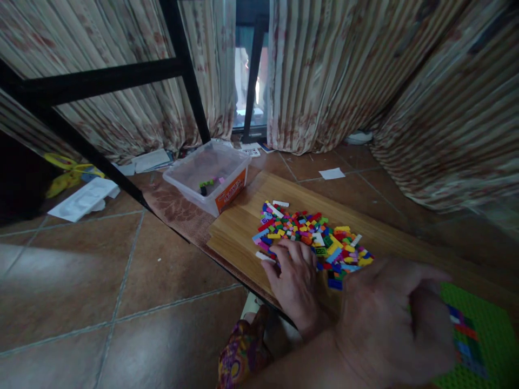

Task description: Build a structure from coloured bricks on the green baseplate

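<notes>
Crossing over my right forearm, my left hand reaches to the right beside a green baseplate. It is blurred and its fingertips are hidden, so I cannot tell whether it holds anything. Several coloured bricks sit on the baseplate in a small block, partly covered by this hand. My right hand rests palm down at the near edge of a pile of loose toy building bricks, its fingers apart and touching the pile. A white brick lies by its thumb; a blue brick lies to its right.
The pile lies on a wooden board. Behind it to the left stands a clear plastic bin with a few bricks inside. A black metal frame rises at left. Curtains hang behind, and a paper sheet lies on the tiled floor.
</notes>
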Demonstrator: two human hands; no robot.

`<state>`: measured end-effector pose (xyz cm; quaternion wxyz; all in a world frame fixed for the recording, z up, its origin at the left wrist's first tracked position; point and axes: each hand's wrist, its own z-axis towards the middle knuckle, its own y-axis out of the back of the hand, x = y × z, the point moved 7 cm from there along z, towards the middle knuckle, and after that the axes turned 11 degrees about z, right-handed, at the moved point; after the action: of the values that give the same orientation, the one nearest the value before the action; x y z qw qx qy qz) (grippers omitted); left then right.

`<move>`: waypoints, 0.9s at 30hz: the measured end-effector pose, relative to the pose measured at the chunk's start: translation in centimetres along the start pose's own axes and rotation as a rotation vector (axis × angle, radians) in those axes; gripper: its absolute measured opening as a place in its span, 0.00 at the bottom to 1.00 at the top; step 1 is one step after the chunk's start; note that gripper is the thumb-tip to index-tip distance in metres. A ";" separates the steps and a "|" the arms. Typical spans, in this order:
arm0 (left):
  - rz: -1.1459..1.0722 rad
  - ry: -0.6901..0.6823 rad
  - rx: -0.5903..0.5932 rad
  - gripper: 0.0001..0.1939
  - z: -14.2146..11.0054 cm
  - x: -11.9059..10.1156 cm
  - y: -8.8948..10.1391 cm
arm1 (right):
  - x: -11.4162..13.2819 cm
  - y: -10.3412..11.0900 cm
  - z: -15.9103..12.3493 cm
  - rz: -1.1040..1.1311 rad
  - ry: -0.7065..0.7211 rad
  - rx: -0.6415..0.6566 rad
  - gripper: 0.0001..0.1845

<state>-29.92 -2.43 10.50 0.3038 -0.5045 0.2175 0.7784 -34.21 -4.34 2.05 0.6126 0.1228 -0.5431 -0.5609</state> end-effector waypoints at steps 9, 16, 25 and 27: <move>-0.020 0.017 0.015 0.13 0.0 0.1 -0.5 | -2.2 1.4 -1.7 -0.056 0.052 -0.027 0.04; -0.024 0.045 0.071 0.13 -0.3 -0.2 -0.7 | -2.8 3.8 -0.6 -0.047 0.078 -0.105 0.09; -0.009 0.002 -0.030 0.11 -0.1 0.1 -0.5 | -1.9 -0.4 5.0 -0.109 0.155 0.126 0.11; -0.010 -0.010 -0.013 0.10 0.1 -0.2 -0.4 | -2.0 -0.7 5.3 -0.117 0.143 0.140 0.10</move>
<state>-29.69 -2.11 10.68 0.3052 -0.5038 0.2084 0.7808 -38.46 -0.51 2.47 0.6061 0.2365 -0.5275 -0.5463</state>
